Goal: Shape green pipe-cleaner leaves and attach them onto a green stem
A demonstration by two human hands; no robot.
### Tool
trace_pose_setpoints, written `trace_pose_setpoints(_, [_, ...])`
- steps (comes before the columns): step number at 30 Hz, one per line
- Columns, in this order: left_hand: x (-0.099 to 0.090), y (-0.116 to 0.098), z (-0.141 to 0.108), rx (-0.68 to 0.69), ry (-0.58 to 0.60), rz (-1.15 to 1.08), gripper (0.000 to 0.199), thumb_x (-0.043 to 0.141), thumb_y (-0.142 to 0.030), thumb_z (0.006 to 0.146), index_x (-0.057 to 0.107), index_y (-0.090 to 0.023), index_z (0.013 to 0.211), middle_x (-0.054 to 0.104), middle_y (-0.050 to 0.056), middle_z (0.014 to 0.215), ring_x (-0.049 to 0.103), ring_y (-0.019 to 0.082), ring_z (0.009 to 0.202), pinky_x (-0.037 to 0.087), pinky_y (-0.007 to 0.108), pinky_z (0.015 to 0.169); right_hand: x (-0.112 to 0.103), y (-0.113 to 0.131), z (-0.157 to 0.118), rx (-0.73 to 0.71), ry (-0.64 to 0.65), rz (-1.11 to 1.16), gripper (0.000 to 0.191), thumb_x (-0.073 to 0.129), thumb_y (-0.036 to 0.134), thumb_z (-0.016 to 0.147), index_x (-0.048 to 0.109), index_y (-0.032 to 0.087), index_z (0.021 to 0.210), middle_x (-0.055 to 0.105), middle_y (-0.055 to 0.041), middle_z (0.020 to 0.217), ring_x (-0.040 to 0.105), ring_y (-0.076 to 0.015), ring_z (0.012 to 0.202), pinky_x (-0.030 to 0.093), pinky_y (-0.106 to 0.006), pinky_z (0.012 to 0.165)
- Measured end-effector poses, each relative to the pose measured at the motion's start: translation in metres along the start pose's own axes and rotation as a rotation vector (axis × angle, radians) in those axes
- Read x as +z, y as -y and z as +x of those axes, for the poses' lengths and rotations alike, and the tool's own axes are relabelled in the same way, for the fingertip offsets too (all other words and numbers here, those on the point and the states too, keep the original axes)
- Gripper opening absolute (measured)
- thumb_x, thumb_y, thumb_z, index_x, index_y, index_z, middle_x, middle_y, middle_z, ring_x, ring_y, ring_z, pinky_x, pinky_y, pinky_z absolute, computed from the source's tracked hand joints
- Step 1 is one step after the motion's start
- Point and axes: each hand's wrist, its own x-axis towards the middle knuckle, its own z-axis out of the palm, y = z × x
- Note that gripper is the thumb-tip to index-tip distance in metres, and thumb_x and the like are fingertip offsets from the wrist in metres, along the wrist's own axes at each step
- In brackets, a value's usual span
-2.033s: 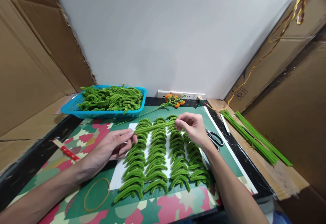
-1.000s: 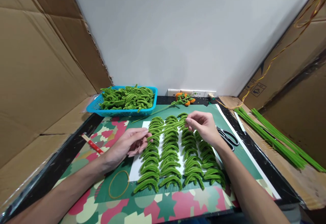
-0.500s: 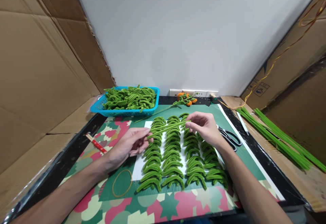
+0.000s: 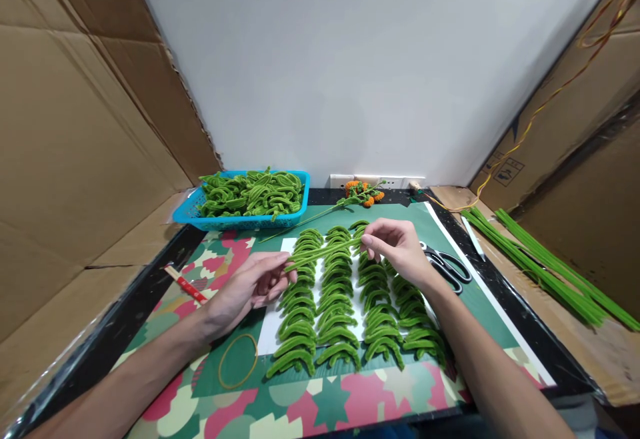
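Between my two hands a few green pipe cleaners (image 4: 325, 250) are stretched, tilted up to the right. My left hand (image 4: 263, 279) pinches their left end between thumb and fingers. At the other end my right hand (image 4: 393, 246) is closed on them with its fingertips. Beneath lie several columns of bent green pipe cleaner pieces (image 4: 337, 309), curved like arches and stacked in rows. They rest on a white sheet (image 4: 273, 329) over a green mat (image 4: 240, 352). Black-handled scissors (image 4: 450, 269) lie just right of my right wrist, partly hidden by it.
A blue basket (image 4: 240, 224) heaped with bent green pieces stands at the back left. Behind the rows lies an orange flower stem (image 4: 363, 192). Long green pipe cleaners (image 4: 540, 272) and a white pen-like tool (image 4: 473, 239) are at right. A rubber band (image 4: 238, 361) and wrapped chopsticks (image 4: 186, 284) lie left.
The view has shifted slightly. My right fingers have moved a little along the end of the pipe cleaners; both hands keep hold of them.
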Motion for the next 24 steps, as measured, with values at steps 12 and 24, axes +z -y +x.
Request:
trace_pose_setpoints(12, [-0.0002, 0.0023, 0.0033, -0.032, 0.019, -0.033, 0.058, 0.077, -0.069, 0.086, 0.065, -0.014, 0.075, 0.039, -0.008, 0.048, 0.024, 0.004, 0.042, 0.018, 0.017, 0.041, -0.0021, -0.0011, -0.0008, 0.026, 0.033, -0.051, 0.031, 0.093, 0.046, 0.081, 0.078, 0.02, 0.088, 0.071, 0.0007, 0.07, 0.063, -0.0137, 0.058, 0.048, -0.025, 0.055])
trace_pose_setpoints(24, [-0.0034, 0.0057, 0.0034, -0.008, 0.023, -0.092, 0.056, 0.08, -0.068, 0.085, 0.06, -0.016, 0.075, 0.042, -0.008, 0.05, 0.027, 0.003, 0.042, 0.023, 0.014, 0.038, -0.0049, -0.0059, -0.0004, 0.04, 0.036, -0.08, 0.028, 0.09, 0.045, 0.085, 0.077, 0.02, 0.089, 0.069, 0.0014, 0.067, 0.063, -0.0133, 0.055, 0.047, -0.024, 0.053])
